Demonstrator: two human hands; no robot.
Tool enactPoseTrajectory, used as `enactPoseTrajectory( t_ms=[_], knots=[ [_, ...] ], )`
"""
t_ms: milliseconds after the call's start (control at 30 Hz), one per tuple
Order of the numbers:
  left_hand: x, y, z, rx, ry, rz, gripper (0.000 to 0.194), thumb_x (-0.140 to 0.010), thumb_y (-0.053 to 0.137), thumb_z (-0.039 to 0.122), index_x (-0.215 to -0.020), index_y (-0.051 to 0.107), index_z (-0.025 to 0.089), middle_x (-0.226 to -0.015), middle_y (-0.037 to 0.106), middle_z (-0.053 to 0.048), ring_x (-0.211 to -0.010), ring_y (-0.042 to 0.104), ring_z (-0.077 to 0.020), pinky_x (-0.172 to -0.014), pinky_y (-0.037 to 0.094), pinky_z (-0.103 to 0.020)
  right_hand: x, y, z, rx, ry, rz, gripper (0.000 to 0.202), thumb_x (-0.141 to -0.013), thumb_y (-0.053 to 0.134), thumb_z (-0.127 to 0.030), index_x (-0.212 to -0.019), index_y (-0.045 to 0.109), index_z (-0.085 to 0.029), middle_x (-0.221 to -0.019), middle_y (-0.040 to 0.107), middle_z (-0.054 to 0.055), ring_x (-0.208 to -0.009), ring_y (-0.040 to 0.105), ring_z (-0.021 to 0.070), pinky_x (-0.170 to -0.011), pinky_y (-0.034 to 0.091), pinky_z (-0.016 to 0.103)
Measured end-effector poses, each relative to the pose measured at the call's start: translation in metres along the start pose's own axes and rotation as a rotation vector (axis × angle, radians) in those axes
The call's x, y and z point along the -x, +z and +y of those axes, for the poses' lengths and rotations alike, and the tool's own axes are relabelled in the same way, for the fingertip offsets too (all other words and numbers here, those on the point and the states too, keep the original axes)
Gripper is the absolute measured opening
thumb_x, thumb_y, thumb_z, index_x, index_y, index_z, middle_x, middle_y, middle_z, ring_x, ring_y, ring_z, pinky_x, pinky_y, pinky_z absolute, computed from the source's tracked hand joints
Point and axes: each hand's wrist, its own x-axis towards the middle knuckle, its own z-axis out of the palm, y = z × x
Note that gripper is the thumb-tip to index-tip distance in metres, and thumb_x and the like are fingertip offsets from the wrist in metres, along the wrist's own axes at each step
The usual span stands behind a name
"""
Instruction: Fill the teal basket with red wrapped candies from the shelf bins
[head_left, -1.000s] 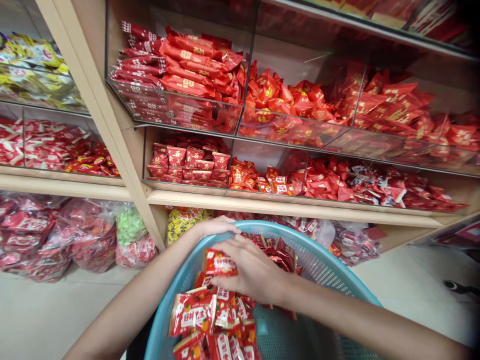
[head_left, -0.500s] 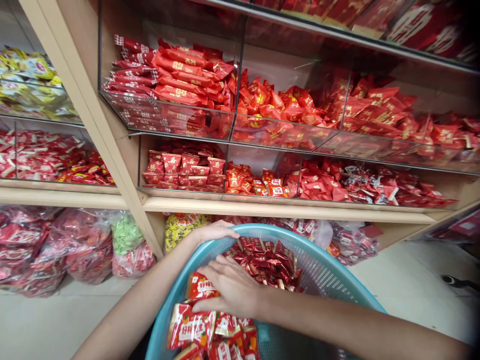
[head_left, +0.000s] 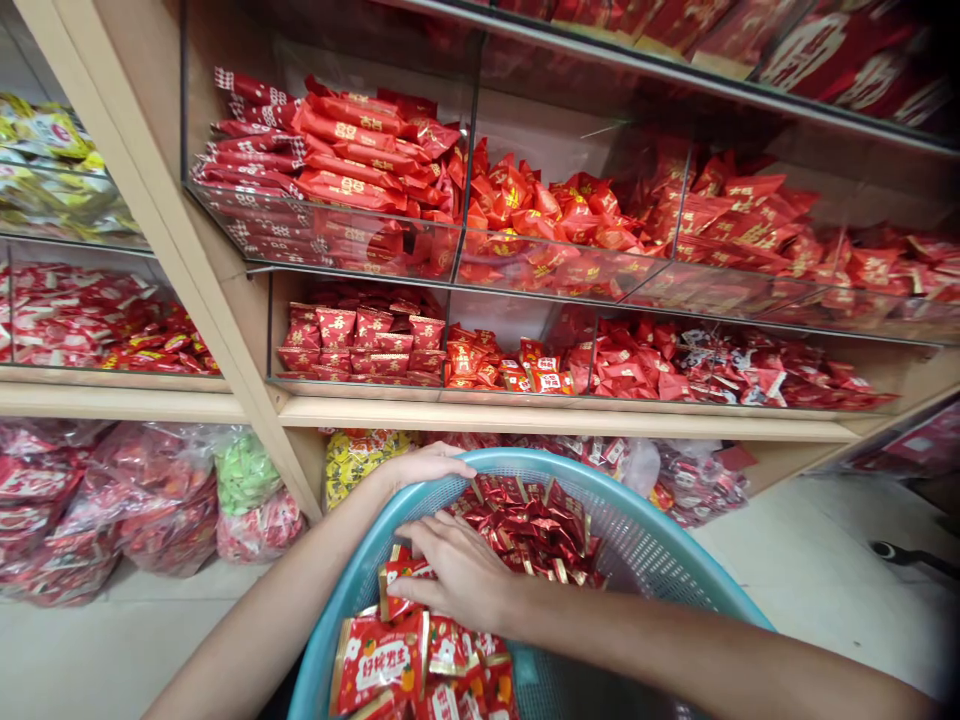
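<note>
Our right hand point(head_left: 457, 580) has dropped lower w/ its packet point(head_left: 401, 585), fingers clamped on it, pressing it onto the pile. Left hand point(head_left: 424, 465) still grips the basket point(head_left: 660, 560) rim.

Teal basket point(head_left: 660, 560), red/white-label pkts point(head_left: 382, 660)

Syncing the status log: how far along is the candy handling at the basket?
Done: the turquoise basket already holds dark red wrapped candies at its far side and red-and-white packets nearer. In hand: the right hand presses on a red packet; the left hand grips the rim. Left: the packets in the basket are still a loose heap.
</note>
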Motion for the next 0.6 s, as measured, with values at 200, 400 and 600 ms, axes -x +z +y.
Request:
enactPoseTrajectory(
  t_ms=[200, 400, 600],
  knots=[
    [-0.003, 0.0, -0.004, 0.049, 0.018, -0.026, 0.033, -0.065, 0.06, 0.037, -0.086, 0.065, 0.013, -0.063, 0.056, 0.002, -0.055, 0.046, -0.0099, -0.051, 0.036, -0.02, -0.004, 0.006, -0.005, 0.007, 0.038, 0.09, 0.038, -0.081, 0.046, -0.05, -0.101, 0.051, -0.018, -0.098, 0.057, 0.006, -0.092, 0.051, 0.0215, -0.081, 0.041, 0.036],
    [-0.006, 0.0, -0.005, 0.07, 0.052, -0.056, 0.032, -0.068, 0.058, 0.035, -0.092, 0.064, 0.014, -0.064, 0.056, 0.002, -0.055, 0.046, -0.0101, -0.053, 0.036, -0.02, -0.001, -0.004, -0.009, 0.045, 0.013, 0.107, 0.036, -0.083, 0.043, -0.048, -0.1, 0.051, -0.017, -0.099, 0.058, 0.007, -0.095, 0.052, 0.022, -0.084, 0.041, 0.038],
    [-0.013, -0.001, -0.013, 0.037, 0.148, -0.047, 0.027, -0.067, 0.059, 0.034, -0.082, 0.067, 0.013, -0.076, 0.063, -0.001, -0.072, 0.052, -0.0143, -0.068, 0.04, -0.022, 0.021, -0.071, -0.003, 0.036, -0.023, 0.228, 0.039, -0.084, 0.046, -0.044, -0.111, 0.05, -0.017, -0.108, 0.057, 0.009, -0.103, 0.049, 0.0216, -0.09, 0.038, 0.038]
  ],
)
